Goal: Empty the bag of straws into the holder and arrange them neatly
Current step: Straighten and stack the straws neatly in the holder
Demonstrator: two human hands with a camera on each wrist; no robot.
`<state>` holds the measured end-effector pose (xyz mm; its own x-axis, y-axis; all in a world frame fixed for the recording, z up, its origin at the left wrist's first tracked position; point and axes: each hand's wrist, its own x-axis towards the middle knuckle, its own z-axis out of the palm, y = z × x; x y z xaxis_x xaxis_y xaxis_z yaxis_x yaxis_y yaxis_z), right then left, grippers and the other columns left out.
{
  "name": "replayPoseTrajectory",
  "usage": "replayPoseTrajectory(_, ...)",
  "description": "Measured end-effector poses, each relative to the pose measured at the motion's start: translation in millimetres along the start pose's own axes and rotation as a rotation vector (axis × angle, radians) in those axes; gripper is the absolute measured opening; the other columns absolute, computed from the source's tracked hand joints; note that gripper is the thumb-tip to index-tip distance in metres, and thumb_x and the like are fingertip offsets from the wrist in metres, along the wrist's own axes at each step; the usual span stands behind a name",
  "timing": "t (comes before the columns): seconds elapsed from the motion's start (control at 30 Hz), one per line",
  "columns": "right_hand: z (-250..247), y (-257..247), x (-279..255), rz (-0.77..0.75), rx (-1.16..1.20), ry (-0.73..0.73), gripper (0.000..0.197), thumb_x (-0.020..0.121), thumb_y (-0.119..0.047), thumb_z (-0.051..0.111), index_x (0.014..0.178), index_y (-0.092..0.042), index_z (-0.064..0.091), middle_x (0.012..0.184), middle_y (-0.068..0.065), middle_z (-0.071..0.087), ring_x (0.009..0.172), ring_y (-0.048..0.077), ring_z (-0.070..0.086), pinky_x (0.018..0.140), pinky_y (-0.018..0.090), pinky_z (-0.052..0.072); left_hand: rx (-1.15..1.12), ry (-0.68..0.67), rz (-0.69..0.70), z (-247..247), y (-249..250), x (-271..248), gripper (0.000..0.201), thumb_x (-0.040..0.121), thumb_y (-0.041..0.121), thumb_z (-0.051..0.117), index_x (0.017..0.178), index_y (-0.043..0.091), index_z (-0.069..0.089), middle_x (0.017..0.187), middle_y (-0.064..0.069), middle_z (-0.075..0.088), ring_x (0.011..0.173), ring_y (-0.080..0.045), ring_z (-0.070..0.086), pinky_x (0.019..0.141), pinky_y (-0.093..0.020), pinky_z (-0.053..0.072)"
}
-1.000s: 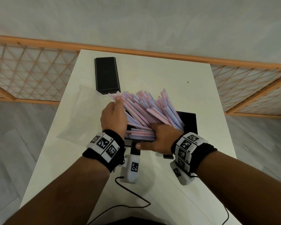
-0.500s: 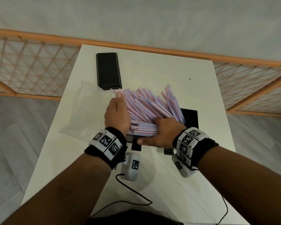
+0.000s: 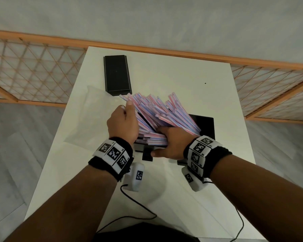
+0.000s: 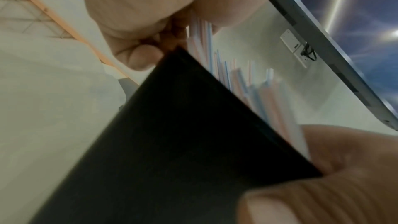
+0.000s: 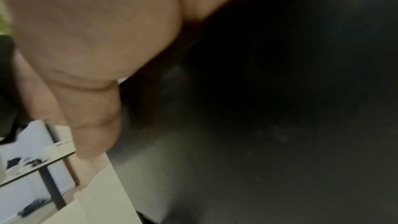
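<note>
Head view | straws mid-frame in black holder, long axis fanning toward upper left | left hand pinches their upper-left tips, nearer | right hand curls round bundle's base | empty bag lies left

Black wristbands, white marker tiles, corded wrist cameras.

Head view evenly lit, soft indoor light, sharp enough; straight edges bow at the borders. My arms throw faint shadows on the white table. My left wrist view is blurred, starburst glare from ceiling lights top right. Right wrist view dim, noisy, smeared.
</note>
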<state>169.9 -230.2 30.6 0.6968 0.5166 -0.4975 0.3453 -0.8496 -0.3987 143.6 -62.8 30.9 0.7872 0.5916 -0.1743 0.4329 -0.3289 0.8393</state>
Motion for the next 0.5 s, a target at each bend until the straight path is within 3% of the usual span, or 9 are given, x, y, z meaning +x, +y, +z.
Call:
replayPoseTrajectory(0.1, 0.2, -2.2, 3.5, -0.013, 0.055, -0.024, 0.069, 0.074, -0.058, 0.075, 0.129, -0.027, 0.049, 0.112, -0.005, 0.062, 0.103, 0.019, 0.059, 0.089, 0.030, 0.048, 0.073, 0.035, 0.063, -3.2, 0.2, -2.2, 0.054, 0.108, 0.043, 0.033, 0.062, 0.015, 0.034, 0.062, 0.001, 0.044, 0.059, -0.012, 0.039, 0.066, -0.030, 0.023)
replayPoseTrajectory(0.2, -0.1, -3.9, 5.4, -0.021, 0.055, 0.029, 0.068, 0.071, -0.059, 0.077, 0.123, -0.026, 0.049, 0.109, -0.007, 0.059, 0.102, 0.017, 0.058, 0.085, 0.026, 0.044, 0.061, 0.100, 0.052, -6.3, 1.2, -0.4, 0.055, 0.108, 0.041, 0.035, 0.060, 0.015, 0.034, 0.060, 0.001, 0.043, 0.057, -0.012, 0.038, 0.067, -0.031, 0.027)
replayPoseTrajectory(0.3, -0.4, -1.9, 4.3, 0.013, 0.034, 0.098, 0.077, 0.062, -0.073, 0.074, 0.118, -0.027, 0.049, 0.105, -0.009, 0.057, 0.099, 0.017, 0.057, 0.084, 0.026, 0.044, 0.018, 0.063, 0.021, -4.2, 5.6, 1.5, 0.055, 0.107, 0.040, 0.038, 0.059, 0.012, 0.035, 0.060, -0.001, 0.044, 0.057, -0.017, 0.039, 0.068, -0.033, 0.031)
replayPoseTrajectory(0.37, -0.4, 0.9, 2.5, 0.049, -0.024, 0.064, 0.083, 0.059, -0.085, 0.064, 0.117, -0.028, 0.050, 0.104, -0.007, 0.060, 0.100, 0.018, 0.058, 0.087, 0.030, 0.048, 0.052, -0.012, 0.013, -1.6, 5.5, -0.4, 0.051, 0.106, 0.039, 0.042, 0.062, 0.014, 0.038, 0.064, -0.001, 0.046, 0.062, -0.019, 0.042, 0.069, -0.033, 0.032)
replayPoseTrajectory(0.43, -0.4, 3.6, 1.9, 0.073, -0.033, 0.012, 0.085, 0.058, -0.090, 0.059, 0.116, -0.028, 0.051, 0.102, -0.006, 0.061, 0.099, 0.019, 0.060, 0.086, 0.032, 0.050, -0.016, 0.001, 0.006, 1.7, 0.1, 0.3, 0.034, 0.102, 0.042, 0.051, 0.081, 0.015, 0.049, 0.083, -0.002, 0.057, 0.075, -0.021, 0.052, 0.073, -0.033, 0.038)
replayPoseTrajectory(0.5, -0.8, 5.0, 2.2, 0.066, 0.001, -0.019, 0.086, 0.058, -0.088, 0.062, 0.122, -0.031, 0.051, 0.105, -0.007, 0.062, 0.100, 0.019, 0.059, 0.089, 0.033, 0.050, -0.194, 0.033, -0.014, 0.9, -0.3, -0.3, 0.033, 0.098, 0.046, 0.055, 0.115, 0.019, 0.049, 0.107, -0.001, 0.060, 0.086, -0.016, 0.059, 0.077, -0.029, 0.042)
